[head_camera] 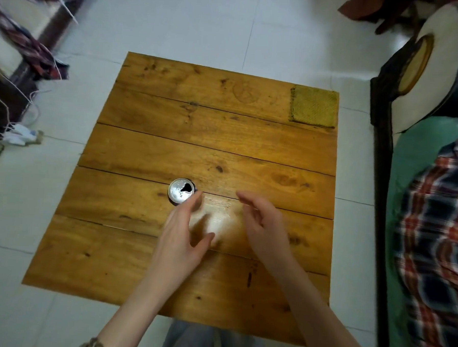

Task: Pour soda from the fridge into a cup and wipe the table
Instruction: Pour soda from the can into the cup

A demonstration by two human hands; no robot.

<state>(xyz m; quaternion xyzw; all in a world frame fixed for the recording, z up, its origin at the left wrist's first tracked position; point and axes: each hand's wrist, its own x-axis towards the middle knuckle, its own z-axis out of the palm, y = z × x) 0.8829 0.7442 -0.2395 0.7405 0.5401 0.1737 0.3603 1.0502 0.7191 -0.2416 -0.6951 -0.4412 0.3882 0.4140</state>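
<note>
An opened soda can [181, 191], seen from above, stands on the wooden table [127, 261] left of centre. My left hand [184, 237] is just in front of it, fingers apart, with the index fingertip at the can's rim. My right hand [263, 225] hovers a little to the right, its fingers also spread. Between the hands lies a pale, glossy, blurred patch [220, 223]; I cannot tell whether it is a clear cup or a reflection on the wood. A folded yellow-green cloth [313, 106] lies on the table's far right corner.
A dark-framed couch [381, 181] with a green cover and a plaid fabric [436, 237] runs along the table's right side. Cables and a white power strip [19, 133] lie on the tiled floor at left. My knees [213, 342] are at the near edge.
</note>
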